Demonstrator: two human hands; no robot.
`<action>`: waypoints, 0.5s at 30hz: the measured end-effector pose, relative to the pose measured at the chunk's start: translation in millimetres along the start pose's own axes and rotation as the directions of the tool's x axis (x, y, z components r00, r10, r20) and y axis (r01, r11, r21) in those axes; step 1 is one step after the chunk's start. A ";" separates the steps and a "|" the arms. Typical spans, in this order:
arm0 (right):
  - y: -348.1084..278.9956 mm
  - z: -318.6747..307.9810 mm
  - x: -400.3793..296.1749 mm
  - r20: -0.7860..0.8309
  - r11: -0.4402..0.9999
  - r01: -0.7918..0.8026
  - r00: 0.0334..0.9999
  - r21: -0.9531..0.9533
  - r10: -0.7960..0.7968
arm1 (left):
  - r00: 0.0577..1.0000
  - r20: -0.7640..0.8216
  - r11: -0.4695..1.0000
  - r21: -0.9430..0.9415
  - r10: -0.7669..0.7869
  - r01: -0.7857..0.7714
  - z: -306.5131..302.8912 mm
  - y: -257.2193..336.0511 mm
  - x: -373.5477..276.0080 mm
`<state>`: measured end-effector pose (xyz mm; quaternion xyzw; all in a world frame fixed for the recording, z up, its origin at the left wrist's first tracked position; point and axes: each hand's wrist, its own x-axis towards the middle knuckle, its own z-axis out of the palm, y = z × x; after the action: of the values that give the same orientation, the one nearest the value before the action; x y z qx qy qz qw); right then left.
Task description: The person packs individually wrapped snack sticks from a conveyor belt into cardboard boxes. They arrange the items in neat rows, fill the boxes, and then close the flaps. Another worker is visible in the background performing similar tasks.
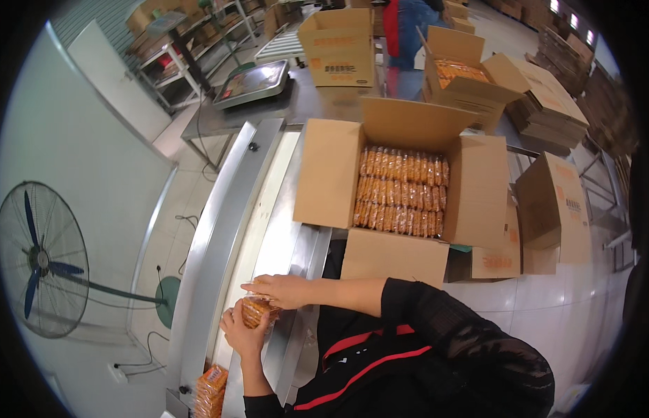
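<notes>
Both hands are around a small stack of orange snack packets in clear film (255, 312), over the steel conveyor. My left hand (244, 330) grips its near side, fingers and thumb spread about it. Across the far end lies my right hand (285, 291), its fingers over the top of the packets. A white conveyor belt (259, 219) runs beneath them. Farther down the belt stands another group of orange packets (210, 389). Beside the conveyor an open cardboard carton (327, 172) holds similar packets (400, 193) standing in three rows.
A platform scale (254, 83) and another open carton (337, 49) stand on the steel table. Behind, a filled carton (471, 99) sits near flattened cardboard (549, 99). An empty-looking carton (544, 204) is at right. A pedestal fan (42, 258) stands left; a person (408, 31) is beyond.
</notes>
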<state>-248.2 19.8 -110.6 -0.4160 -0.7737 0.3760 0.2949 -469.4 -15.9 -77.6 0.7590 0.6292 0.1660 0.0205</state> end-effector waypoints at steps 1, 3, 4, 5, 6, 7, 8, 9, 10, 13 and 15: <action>-4.7 -2.2 -1.9 0.000 0.999 -0.013 1.000 -0.038 0.013 | 1.000 0.001 1.000 -0.005 -0.007 0.007 1.7 1.1 -0.6; -16.0 -7.1 -5.7 0.001 0.993 -0.037 0.999 -0.109 0.038 | 1.000 0.005 1.000 -0.009 -0.023 0.023 3.4 5.8 2.1; -27.1 -15.9 -11.8 0.015 0.977 -0.026 0.999 -0.212 0.030 | 1.000 0.016 1.000 -0.011 -0.025 0.026 1.6 10.9 3.7; -23.8 -17.5 -13.7 0.002 0.976 -0.017 1.000 -0.219 0.018 | 1.000 0.022 1.000 -0.007 -0.007 0.007 1.7 14.3 5.8; -22.9 -20.4 -16.5 -0.010 0.973 -0.009 1.000 -0.232 0.007 | 1.000 0.026 1.000 -0.008 0.012 -0.012 2.8 17.8 7.3; -21.1 -24.4 -18.4 -0.023 0.970 -0.002 1.000 -0.244 -0.004 | 0.999 0.031 0.999 -0.009 0.032 -0.032 3.7 22.3 10.6; -16.3 -31.0 -23.3 -0.112 0.989 -0.030 0.994 -0.145 0.014 | 0.998 0.033 0.999 -0.013 0.045 -0.045 5.1 28.6 14.2; -21.5 -46.0 -34.2 -0.184 0.998 -0.046 0.982 -0.041 0.037 | 0.998 0.036 0.999 -0.017 0.043 -0.042 5.7 34.0 13.0; -30.0 -66.9 -50.0 -0.255 0.996 -0.061 0.964 0.062 0.075 | 0.998 0.043 0.999 -0.027 0.045 -0.044 7.5 38.4 13.8; -30.3 -148.9 -103.8 -0.371 0.964 -0.259 0.903 -0.067 0.216 | 0.997 0.035 0.997 -0.048 0.063 -0.061 11.9 46.1 15.7; -6.4 -217.6 -160.9 -0.449 0.921 -0.217 0.892 -0.324 0.052 | 0.997 0.049 0.997 -0.052 0.055 -0.052 9.3 52.5 16.4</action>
<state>-6.3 -48.6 -10.2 -0.5897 -0.7140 0.1437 0.3491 -414.5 -9.4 -70.1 0.7787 0.6036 0.1632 0.0511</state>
